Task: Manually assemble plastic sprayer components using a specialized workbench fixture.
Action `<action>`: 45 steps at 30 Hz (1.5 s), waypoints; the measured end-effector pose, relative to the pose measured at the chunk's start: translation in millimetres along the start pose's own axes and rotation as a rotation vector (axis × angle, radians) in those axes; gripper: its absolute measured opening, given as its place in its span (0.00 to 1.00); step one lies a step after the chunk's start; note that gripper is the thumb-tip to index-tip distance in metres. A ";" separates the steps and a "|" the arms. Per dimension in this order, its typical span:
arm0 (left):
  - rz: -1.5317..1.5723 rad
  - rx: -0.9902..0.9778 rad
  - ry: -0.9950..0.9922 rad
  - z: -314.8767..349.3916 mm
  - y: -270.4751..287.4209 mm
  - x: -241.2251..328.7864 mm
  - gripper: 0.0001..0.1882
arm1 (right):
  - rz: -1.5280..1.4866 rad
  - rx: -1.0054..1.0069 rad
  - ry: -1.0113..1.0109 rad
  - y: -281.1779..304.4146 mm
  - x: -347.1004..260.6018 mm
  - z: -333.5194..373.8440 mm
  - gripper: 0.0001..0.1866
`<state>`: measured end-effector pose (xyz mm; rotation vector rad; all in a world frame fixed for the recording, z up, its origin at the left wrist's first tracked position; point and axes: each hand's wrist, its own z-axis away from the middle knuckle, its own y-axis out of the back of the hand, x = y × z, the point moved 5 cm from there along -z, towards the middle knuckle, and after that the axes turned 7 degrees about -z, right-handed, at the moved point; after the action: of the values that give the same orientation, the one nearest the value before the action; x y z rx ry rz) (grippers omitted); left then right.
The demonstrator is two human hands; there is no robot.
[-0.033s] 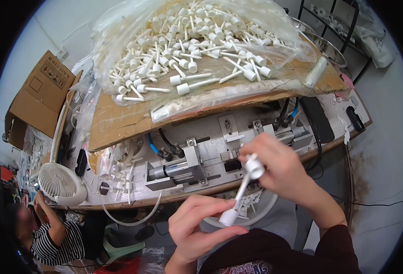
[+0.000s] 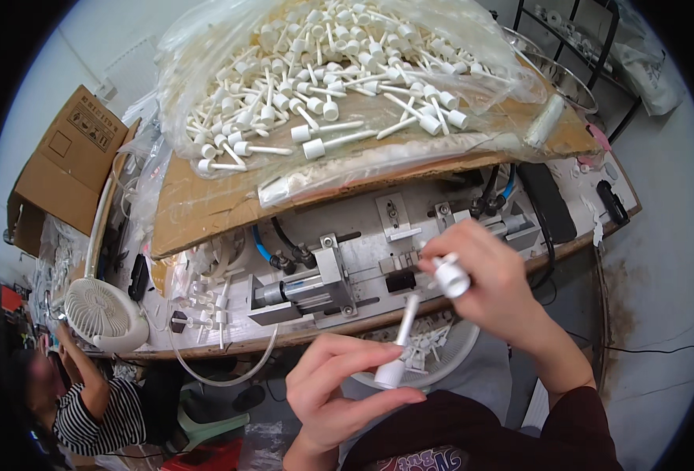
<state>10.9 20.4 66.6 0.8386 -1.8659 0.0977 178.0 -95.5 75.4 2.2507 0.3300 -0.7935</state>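
My left hand (image 2: pixel 327 392) is closed, thumb and fingers pinching a white plastic cap with a long stem (image 2: pixel 391 372). Its ribbed cap sits low between the fingertips and the stem points up, tilted slightly right. Above it and to the right, my right hand (image 2: pixel 488 286) holds a second white cap (image 2: pixel 451 279), its round end turned toward me. Most of that piece is hidden by my fingers. A small gap separates it from the stem tip. Just left of my right hand is a metal clamping fixture (image 2: pixel 333 282) with a black block (image 2: pixel 400 281).
A plastic bag (image 2: pixel 197 71) heaped with similar white stemmed caps lies on a cardboard sheet (image 2: pixel 197 208) above the bench. Beneath my hands stands a white basket (image 2: pixel 465 349) with white pieces. A fan (image 2: pixel 103 314) and another person (image 2: pixel 99 412) are at left.
The white cap in my right hand has moved right and turned, away from the stem's tip. The stemmed cap in my left hand has shifted slightly and stands more upright.
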 end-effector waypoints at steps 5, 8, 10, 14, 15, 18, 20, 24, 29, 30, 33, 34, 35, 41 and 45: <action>-0.458 0.107 -0.147 -1.2 -17.2 -7.4 0.25 | -0.150 0.171 -0.106 13.0 3.4 14.7 0.07; -0.540 0.066 -0.187 2.1 -42.0 -31.9 0.21 | -0.165 0.223 -0.123 14.9 3.9 30.0 0.09; -0.600 0.032 -0.220 -0.2 -54.7 -45.8 0.19 | -0.187 0.264 -0.126 14.3 4.2 40.9 0.12; -0.667 0.030 -0.261 -1.3 -63.5 -56.5 0.17 | -0.230 0.271 -0.165 9.9 7.5 52.1 0.13; -0.673 0.040 -0.264 -1.1 -63.9 -57.4 0.17 | -0.231 0.276 -0.176 9.9 9.5 53.8 0.13; -0.773 -0.016 -0.298 -7.5 -61.9 -49.0 0.16 | -0.247 0.281 -0.224 9.9 15.1 58.3 0.12; -0.792 -0.056 -0.280 -15.4 -61.2 -47.6 0.15 | -0.267 0.267 -0.277 10.3 15.4 61.2 0.12; -0.829 -0.082 -0.241 -16.7 -63.2 -44.6 0.15 | -0.475 0.225 -0.434 4.4 16.8 64.8 0.11; -0.810 -0.089 -0.269 -15.2 -60.2 -49.2 0.16 | -0.289 0.130 -0.286 3.3 14.9 64.3 0.14; -0.804 -0.097 -0.281 -15.0 -59.8 -49.6 0.16 | -0.166 0.164 -0.170 3.2 11.1 65.2 0.15; -0.413 -0.131 -0.024 -15.1 -50.6 -44.9 0.19 | 0.134 0.210 0.119 -1.6 -0.9 68.1 0.19; -0.281 -0.150 -0.004 -14.2 -48.5 -35.4 0.19 | 0.186 0.194 0.176 -2.9 -3.0 67.7 0.20; -0.149 -0.169 0.017 -12.5 -46.0 -24.5 0.20 | 0.238 0.177 0.231 -5.3 -5.1 68.7 0.21; -0.149 -0.138 -0.087 -6.1 -41.4 -13.2 0.20 | 0.229 0.139 0.185 -11.5 -14.0 61.0 0.20; -0.472 -0.062 -0.152 -6.8 -39.7 -22.0 0.19 | 0.047 0.324 0.017 -1.2 2.7 56.3 0.16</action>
<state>44.2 4.5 39.3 1.2475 -1.7495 -0.3241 154.5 -134.3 41.7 2.5568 0.1635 -0.8533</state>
